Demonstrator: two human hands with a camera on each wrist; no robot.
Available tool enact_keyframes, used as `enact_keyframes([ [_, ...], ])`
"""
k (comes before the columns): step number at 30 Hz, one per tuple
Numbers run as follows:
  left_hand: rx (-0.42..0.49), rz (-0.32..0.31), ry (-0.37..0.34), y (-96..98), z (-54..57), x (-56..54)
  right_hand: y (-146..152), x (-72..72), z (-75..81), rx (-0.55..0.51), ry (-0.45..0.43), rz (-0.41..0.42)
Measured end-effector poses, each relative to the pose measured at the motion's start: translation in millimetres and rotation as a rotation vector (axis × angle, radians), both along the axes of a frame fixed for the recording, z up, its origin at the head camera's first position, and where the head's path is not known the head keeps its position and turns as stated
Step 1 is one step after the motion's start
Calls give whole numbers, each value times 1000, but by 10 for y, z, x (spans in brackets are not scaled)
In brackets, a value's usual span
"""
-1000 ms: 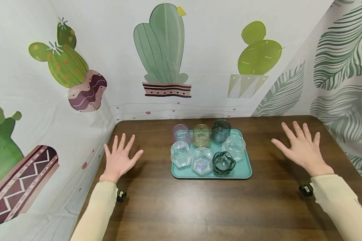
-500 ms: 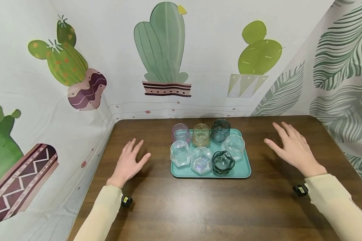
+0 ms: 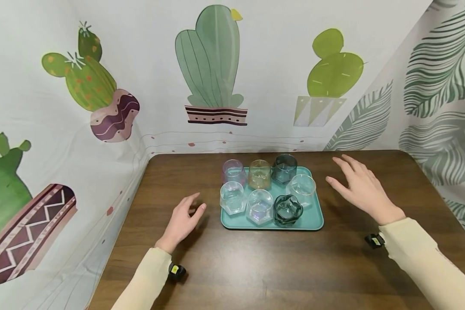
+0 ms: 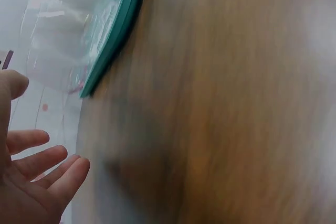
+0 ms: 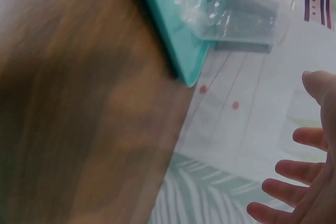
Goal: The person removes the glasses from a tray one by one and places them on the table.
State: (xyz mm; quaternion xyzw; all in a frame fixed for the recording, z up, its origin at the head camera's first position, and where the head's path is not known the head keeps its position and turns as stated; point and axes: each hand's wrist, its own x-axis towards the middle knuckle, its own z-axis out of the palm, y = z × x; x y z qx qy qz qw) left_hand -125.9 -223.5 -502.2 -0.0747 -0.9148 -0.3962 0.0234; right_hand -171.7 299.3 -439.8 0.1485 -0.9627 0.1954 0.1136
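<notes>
A teal tray [image 3: 314, 220] bears several drinking glasses in two rough rows. At the back are a pinkish glass [image 3: 234, 173], an amber glass [image 3: 260, 175] and a dark grey glass [image 3: 284, 169]. A clear glass [image 3: 233, 199], a faintly iridescent glass [image 3: 260, 208] and a dark wavy-rimmed glass [image 3: 288, 211] stand along the front. Another clear glass [image 3: 302, 188] is at the right. My left hand [image 3: 181, 224] hovers left of the tray, fingers loosely bent, holding nothing. Right of the tray is my right hand [image 3: 364, 189], fingers spread and touching no glass.
The tray lies on a brown wooden table [image 3: 255, 271], near its back edge. Behind the table hangs a white cloth [image 3: 271, 86] printed with cacti and leaves. Each wrist carries a small black camera [image 3: 177, 272].
Both hands have moved inward toward the tray, the left one rightward and slightly nearer, the right one leftward. Their fingers have drawn closer together. The tray and glasses have stayed put.
</notes>
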Motion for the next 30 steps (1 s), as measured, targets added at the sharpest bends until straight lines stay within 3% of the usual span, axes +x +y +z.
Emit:
enact_keyframes([
  [10, 148, 18, -48, 275, -97, 73, -299, -91, 157, -9, 42, 65],
  [15, 168, 48, -58, 349, -150, 69, -440, -151, 233, 2, 49, 99],
  [30, 190, 13, -91, 488, -195, 46, -824, -441, 452, 9, 19, 198],
])
